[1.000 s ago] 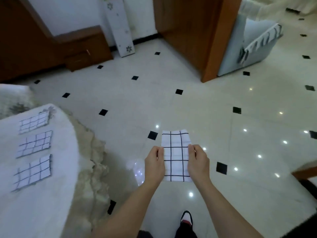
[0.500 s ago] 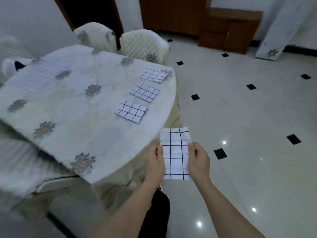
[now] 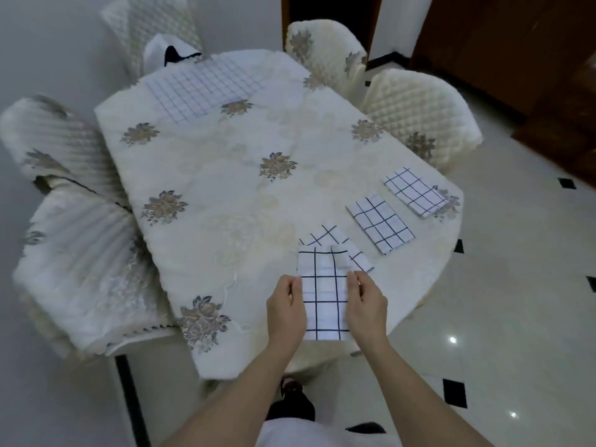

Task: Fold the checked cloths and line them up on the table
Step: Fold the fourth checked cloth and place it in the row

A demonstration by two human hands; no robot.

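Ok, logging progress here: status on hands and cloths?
Both hands, left and right, pinch folded cloth over table edge. Three folded cloths lined up. Unfolded cloth at far end. Nothing blocking.

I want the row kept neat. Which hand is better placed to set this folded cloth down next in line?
Probably the left hand. Three folded cloths run away to the right, so the free spot lies on the left side; the right hand would reach across the held cloth.

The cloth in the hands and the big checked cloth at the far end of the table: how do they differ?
The held cloth is folded into a narrow strip; the far cloth lies spread out and looks much larger. The held cloth is gripped by the left hand and right hand, while the far cloth rests untouched on the table. Both are white with dark grid lines.
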